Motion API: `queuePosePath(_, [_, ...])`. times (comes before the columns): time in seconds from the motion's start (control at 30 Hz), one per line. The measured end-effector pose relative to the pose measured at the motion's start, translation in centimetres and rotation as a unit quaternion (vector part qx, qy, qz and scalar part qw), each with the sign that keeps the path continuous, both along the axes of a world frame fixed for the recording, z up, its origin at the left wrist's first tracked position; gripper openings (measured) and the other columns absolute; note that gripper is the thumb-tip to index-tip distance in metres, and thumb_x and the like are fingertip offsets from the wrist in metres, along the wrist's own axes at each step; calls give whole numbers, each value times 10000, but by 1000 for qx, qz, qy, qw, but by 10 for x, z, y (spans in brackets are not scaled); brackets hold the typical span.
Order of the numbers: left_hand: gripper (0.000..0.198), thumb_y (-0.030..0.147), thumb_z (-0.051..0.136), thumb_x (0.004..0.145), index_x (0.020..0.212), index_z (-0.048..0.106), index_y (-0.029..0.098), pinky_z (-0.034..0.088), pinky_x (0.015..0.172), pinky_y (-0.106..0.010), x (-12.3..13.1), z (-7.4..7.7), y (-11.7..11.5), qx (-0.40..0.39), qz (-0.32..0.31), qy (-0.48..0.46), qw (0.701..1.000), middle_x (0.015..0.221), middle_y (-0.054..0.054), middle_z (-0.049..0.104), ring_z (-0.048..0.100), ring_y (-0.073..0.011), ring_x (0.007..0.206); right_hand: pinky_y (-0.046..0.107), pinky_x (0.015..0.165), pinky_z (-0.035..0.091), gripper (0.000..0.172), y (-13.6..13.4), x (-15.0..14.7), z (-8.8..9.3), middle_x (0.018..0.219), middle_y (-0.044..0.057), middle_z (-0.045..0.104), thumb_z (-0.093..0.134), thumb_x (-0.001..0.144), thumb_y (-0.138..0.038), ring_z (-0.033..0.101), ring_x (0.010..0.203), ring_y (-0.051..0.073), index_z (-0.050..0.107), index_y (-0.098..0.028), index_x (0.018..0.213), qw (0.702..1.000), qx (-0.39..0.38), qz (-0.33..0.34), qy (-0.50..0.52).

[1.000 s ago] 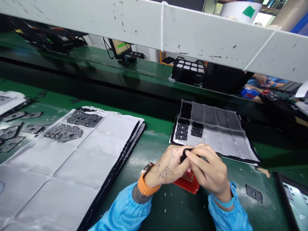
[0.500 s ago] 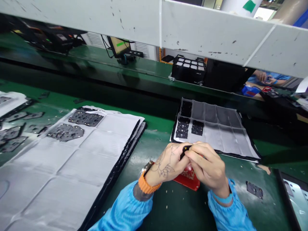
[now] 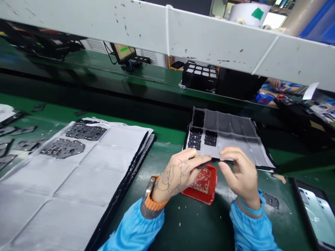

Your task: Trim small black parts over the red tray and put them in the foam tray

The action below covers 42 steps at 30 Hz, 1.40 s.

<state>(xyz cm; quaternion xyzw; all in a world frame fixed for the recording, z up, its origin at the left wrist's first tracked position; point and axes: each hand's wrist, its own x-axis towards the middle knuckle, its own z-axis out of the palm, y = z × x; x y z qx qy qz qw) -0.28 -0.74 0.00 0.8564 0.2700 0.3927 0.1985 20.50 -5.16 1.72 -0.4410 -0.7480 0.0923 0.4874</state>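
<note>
My two hands were joined together a moment ago around one small dark part, above the red tray (image 3: 209,193). Now they are apart. My left hand (image 3: 178,174) keeps the small black part (image 3: 202,164) pinched between thumb and fingertips, just above the red tray, which has many tiny pieces inside. My right hand (image 3: 242,172) has let go of it: the fingers are loosely curled and hold nothing that I can see, and the hand hovers just beside the part, over the near edge of the grey tray (image 3: 235,139). So I judge that the work of both hands on this part is finished, and the part now rests in the left hand alone.

The grey tray lies beyond my hands on the green table (image 3: 167,150), with a few black parts (image 3: 200,136) sitting in its left compartments; the other compartments look empty. At my left is a big white sheet (image 3: 78,174) with flat dark plates (image 3: 62,149) on its far corner. One small dark plate (image 3: 270,200) lies alone on the table near my right wrist.
</note>
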Motion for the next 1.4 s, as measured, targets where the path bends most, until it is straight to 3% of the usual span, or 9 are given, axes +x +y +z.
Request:
queuePosePath(0.1, [288, 128, 461, 982, 1162, 683, 161, 526, 738, -292, 3, -2, 0, -1, -39, -7, 999, 876, -55, 656, 596, -162, 793, 367, 783, 590, 283, 2, 5, 0, 1081, 106, 685, 575, 950, -149, 674, 920, 225, 648, -196, 1219, 994, -87, 52, -42])
queuePosePath(0.27, [288, 213, 528, 982, 1246, 630, 161, 500, 1012, -413, -2, 4, 5, -51, -113, 12, 992, 1162, -114, 669, 594, -231, 1129, 327, 737, 600, 237, 4, 10, -1, 949, 59, 733, 534, 966, -118, 710, 830, 199, 749, -207, 1010, 995, -61, 54, -64])
queuePosePath(0.37, [195, 257, 590, 966, 1112, 666, 152, 436, 1098, -460, -10, 5, 8, -37, -124, -2, 992, 1086, -101, 721, 589, -265, 1215, 293, 668, 575, 210, 1, 12, 3, 868, 36, 734, 556, 964, -122, 699, 735, 178, 747, -205, 992, 992, -69, 67, -79])
queuePosePath(0.83, [385, 161, 565, 871, 1255, 556, 168, 564, 822, -283, 8, 5, -3, -276, -64, -83, 956, 1069, -64, 691, 690, -167, 886, 244, 559, 525, 147, -3, 1, -6, 634, -34, 603, 587, 941, -223, 650, 531, 140, 670, -169, 1051, 979, -193, -3, 68])
queuePosePath(1.0, [670, 137, 597, 844, 1469, 362, 180, 477, 1066, -481, 5, 2, -5, -84, 4, -67, 994, 1529, -204, 369, 451, -314, 1380, 251, 550, 507, 153, 1, 5, -9, 704, -16, 637, 613, 934, -237, 660, 552, 142, 677, -182, 1061, 983, -147, -72, 84])
queuePosePath(1.13, [235, 29, 526, 854, 935, 675, 192, 377, 1108, -562, 6, 2, -9, 75, 16, 43, 996, 1462, -124, 479, 348, -341, 1443, 275, 584, 503, 163, 3, 14, -13, 697, -14, 638, 636, 931, -254, 645, 574, 152, 685, -191, 1073, 981, -98, -148, 76])
queuePosePath(1.2, [181, 81, 582, 882, 840, 699, 211, 398, 1072, -559, 6, 0, -9, 73, -11, 102, 992, 1347, -81, 593, 434, -338, 1381, 271, 584, 502, 170, 4, 16, -13, 692, -18, 639, 634, 937, -250, 640, 572, 147, 681, -195, 1091, 981, -99, -144, 83])
queuePosePath(1.27, [131, 249, 704, 889, 1019, 724, 247, 437, 1040, -547, 2, 0, -8, 34, -35, 153, 987, 1272, -80, 653, 545, -327, 1270, 263, 583, 499, 166, 3, 18, -13, 684, -26, 629, 633, 939, -238, 636, 571, 140, 680, -197, 1092, 982, -101, -135, 87])
queuePosePath(1.4, [617, 547, 768, 811, 1285, 619, 182, 521, 975, -486, -8, 4, -4, -99, -45, 138, 984, 1151, -118, 721, 681, -297, 1066, 245, 562, 485, 153, 1, 16, -10, 703, -30, 612, 633, 933, -222, 627, 568, 126, 682, -201, 1076, 983, -118, -102, 100])
